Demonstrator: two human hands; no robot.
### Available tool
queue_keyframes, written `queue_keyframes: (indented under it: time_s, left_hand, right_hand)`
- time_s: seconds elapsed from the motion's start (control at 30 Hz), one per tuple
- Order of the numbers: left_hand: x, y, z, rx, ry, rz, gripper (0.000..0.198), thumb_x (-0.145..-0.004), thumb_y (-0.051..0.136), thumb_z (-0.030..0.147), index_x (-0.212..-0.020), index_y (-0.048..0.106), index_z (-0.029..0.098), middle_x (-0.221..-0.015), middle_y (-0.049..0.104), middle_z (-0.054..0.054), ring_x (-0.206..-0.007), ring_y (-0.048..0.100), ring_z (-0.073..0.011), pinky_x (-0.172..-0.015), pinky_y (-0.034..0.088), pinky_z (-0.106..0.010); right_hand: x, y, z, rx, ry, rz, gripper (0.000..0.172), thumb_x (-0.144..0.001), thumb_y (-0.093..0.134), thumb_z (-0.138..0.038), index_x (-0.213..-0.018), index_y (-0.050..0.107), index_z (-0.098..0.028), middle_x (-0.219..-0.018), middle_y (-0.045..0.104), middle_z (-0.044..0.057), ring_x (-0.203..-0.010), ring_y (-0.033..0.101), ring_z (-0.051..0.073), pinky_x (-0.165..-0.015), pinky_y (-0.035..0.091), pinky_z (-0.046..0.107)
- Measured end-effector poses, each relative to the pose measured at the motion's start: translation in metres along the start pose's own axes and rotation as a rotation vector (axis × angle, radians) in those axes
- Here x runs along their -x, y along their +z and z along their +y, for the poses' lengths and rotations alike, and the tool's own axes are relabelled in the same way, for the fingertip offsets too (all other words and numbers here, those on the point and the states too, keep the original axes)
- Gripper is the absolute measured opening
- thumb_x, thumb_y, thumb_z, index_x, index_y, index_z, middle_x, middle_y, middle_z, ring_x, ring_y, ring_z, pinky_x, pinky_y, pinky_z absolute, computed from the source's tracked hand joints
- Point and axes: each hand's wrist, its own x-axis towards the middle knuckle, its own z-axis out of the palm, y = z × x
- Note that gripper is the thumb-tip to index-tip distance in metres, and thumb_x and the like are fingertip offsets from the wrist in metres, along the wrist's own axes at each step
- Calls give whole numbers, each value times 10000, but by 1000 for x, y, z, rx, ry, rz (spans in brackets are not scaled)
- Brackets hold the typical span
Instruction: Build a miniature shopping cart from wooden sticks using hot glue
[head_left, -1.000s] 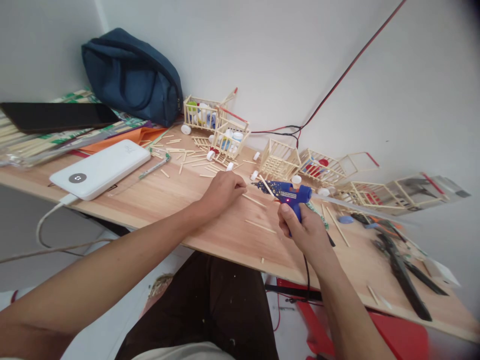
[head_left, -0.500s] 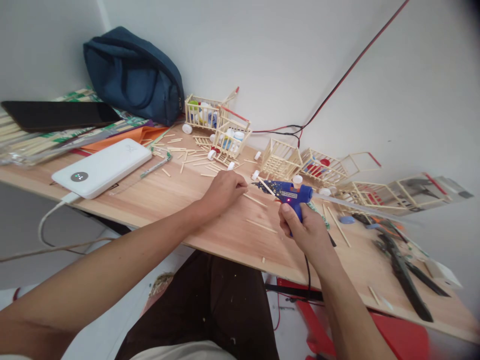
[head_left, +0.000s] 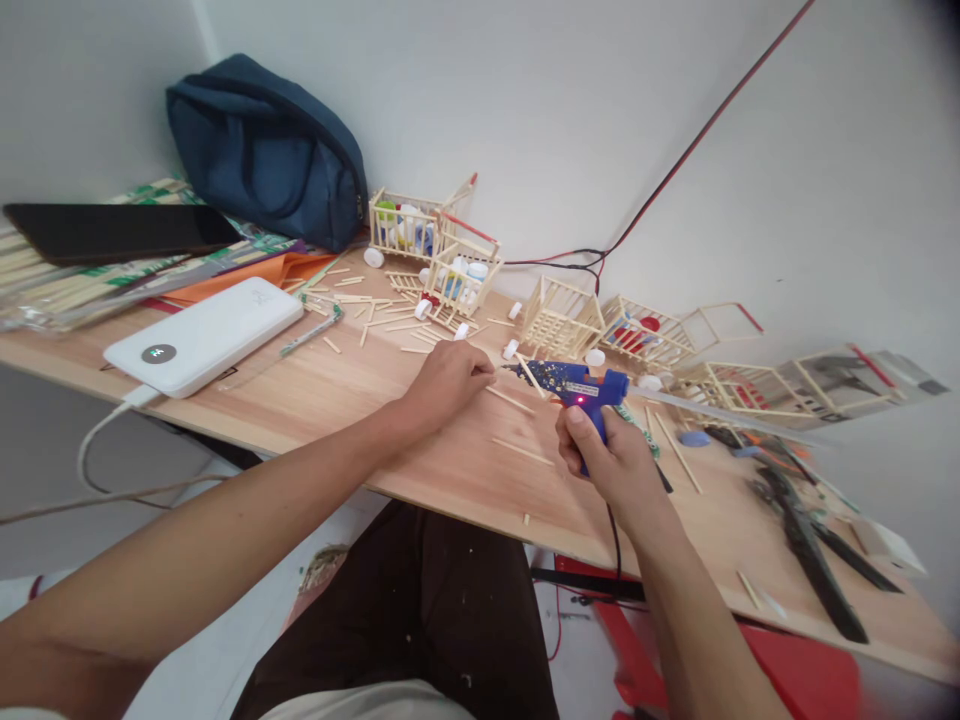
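**stickfan:** head cam view, what's each hand got?

**gluey:** right hand (head_left: 611,465) is wrapped tight round the grip of the blue glue gun (head_left: 581,385), thumb up the near side. the gun is just right of frame centre, low over the wooden table (head_left: 360,400), nozzle aimed toward 9 o'clock, small red light lit on its side. its black cord (head_left: 613,540) drops off the near edge at 6 o'clock.

**stickfan:** and the left?

**gluey:** left hand (head_left: 448,385) is at 9 o'clock of the gun, close by, knuckles up, fingers curled under with the tips down on the table. can't tell if it's pinching anything, the fingers hide that. a thin stick (head_left: 531,372) lies slanted right at the nozzle, between the two hands.

**stickfan:** what's around them?

**gluey:**
- loose sticks (head_left: 517,452) lie on the bare wood at 7 o'clock of the gun.
- a stick crate (head_left: 559,318) sits near the gun at 12 o'clock.
- two wheeled stick carts (head_left: 461,275) with coloured caps inside are at 11 o'clock.
- a white power bank (head_left: 204,335) is well off at 9 o'clock.
- a black phone (head_left: 112,228) is further out at about 10.
- a blue bag (head_left: 262,150) leans on the wall at 10 o'clock.
- black pliers (head_left: 806,545) lie at 4 o'clock, well apart from the right hand.
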Motion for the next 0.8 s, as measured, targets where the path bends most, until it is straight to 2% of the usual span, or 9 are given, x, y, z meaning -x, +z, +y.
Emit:
queue_keyframes:
  time_s: [0.2,0.43,0.8]
  left_hand:
    - [0,1,-1,4,5,7,194,-744,553,137,-569,638,140,-566,596,-10,-586,506,-125,-624,323,-261]
    - [-1,2,-3,-4,10,16,216,-748,552,149,-545,628,141,-573,620,-11,-576,506,-119,-600,317,-251]
    - [-1,-1,2,-37,-24,-8,190,-755,567,140,-598,675,138,-628,663,-29,-619,553,-135,-612,331,-253]
  right_hand:
    - [3,-1,-4,-255,48,-67,423,-881,452,-597,-753,494,-196,-564,490,-24,-485,447,99,-470,353,226]
    - [6,-6,-3,-371,45,-20,384,-886,467,-569,-819,514,-194,-652,500,-14,-493,435,89,-472,358,229]
    - [1,0,-2,-216,97,-63,435,-861,472,-613,-748,513,-196,-559,513,-20,-481,448,102,-473,352,229]
